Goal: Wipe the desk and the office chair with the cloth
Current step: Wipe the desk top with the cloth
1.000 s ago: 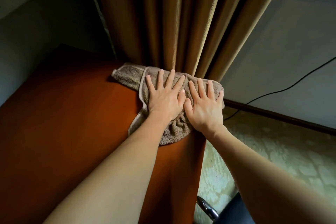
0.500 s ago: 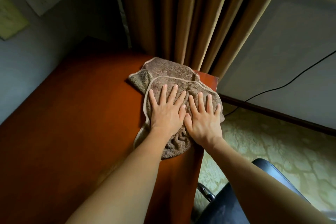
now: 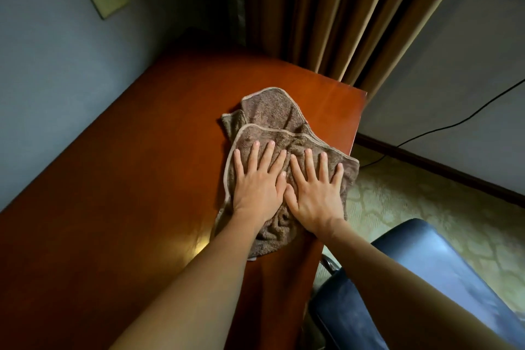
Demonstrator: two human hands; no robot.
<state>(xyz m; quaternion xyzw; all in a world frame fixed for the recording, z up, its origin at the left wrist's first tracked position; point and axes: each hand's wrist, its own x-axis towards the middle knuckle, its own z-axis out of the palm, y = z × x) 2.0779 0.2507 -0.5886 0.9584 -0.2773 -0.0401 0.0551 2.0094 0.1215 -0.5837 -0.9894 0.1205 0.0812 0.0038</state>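
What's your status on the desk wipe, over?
Left hand and right hand flat, pressing cloth. Cloth on desk, near chair-side edge. Nothing in the way; chair beside desk.

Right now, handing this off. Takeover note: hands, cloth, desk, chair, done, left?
Left hand: flat, fingers straight, pressing the brown cloth. Right hand: same, beside it.
Cloth: rumpled on the wooden desk, by its right edge near the far corner.
Done: desk wiping under way; extent cannot be told.
Left: rest of desk, then the blue office chair, beside the desk, no cloth on it.
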